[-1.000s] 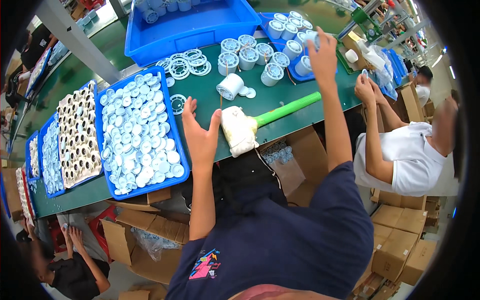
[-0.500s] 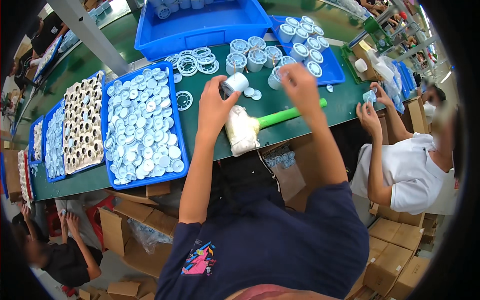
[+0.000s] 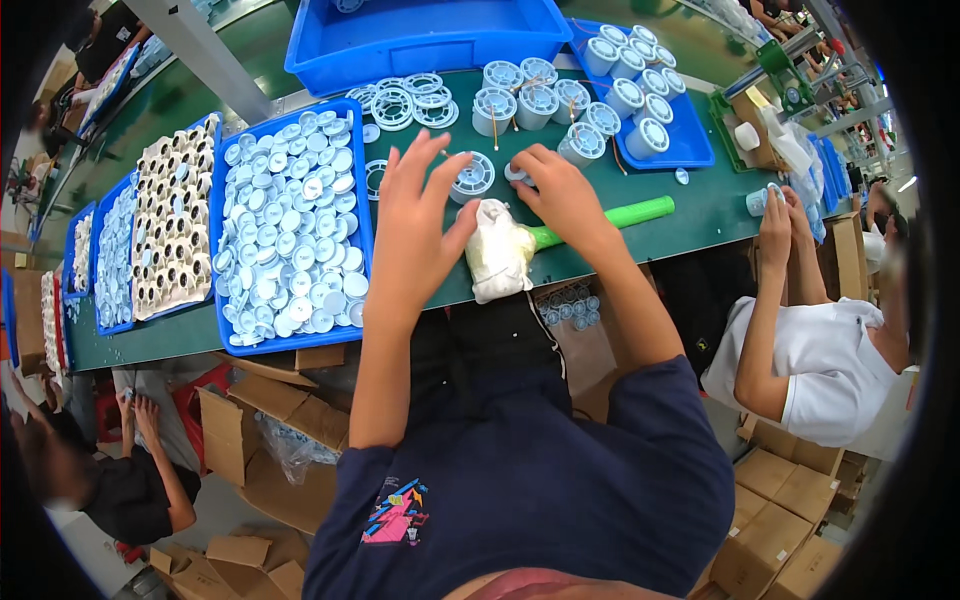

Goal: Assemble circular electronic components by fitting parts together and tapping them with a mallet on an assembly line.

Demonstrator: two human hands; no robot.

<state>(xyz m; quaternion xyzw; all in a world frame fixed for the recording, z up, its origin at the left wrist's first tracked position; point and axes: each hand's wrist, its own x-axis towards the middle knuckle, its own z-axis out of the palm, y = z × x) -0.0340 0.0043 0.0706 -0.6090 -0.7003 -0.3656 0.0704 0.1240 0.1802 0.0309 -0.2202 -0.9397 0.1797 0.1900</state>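
Note:
My left hand (image 3: 418, 225) is open with its fingers spread, beside a pale blue plastic cylinder (image 3: 473, 174) standing on the green bench with a slotted wheel-like top. To its right, the fingers of my right hand (image 3: 562, 195) close on a small pale blue round cap (image 3: 516, 173) at the bench surface. Nearest me lies a mallet with a white-wrapped head (image 3: 498, 255) and a bright green handle (image 3: 630, 214), below both hands. Loose slotted rings (image 3: 392, 106) lie beyond my left hand, and several similar cylinders (image 3: 536, 103), some with thin brownish wires, stand beyond my right.
A blue tray heaped with round caps (image 3: 290, 230) is on the left, next to an egg-carton-like tray (image 3: 172, 220). Behind stands a large blue bin (image 3: 430, 52); a blue tray (image 3: 688, 150) of cylinders sits right. A co-worker in white (image 3: 790, 370) works at the right.
My left hand has let go of the cylinder, which now stands upright on the bench. My right hand has come down and left to the small caps. The view has shifted slightly.

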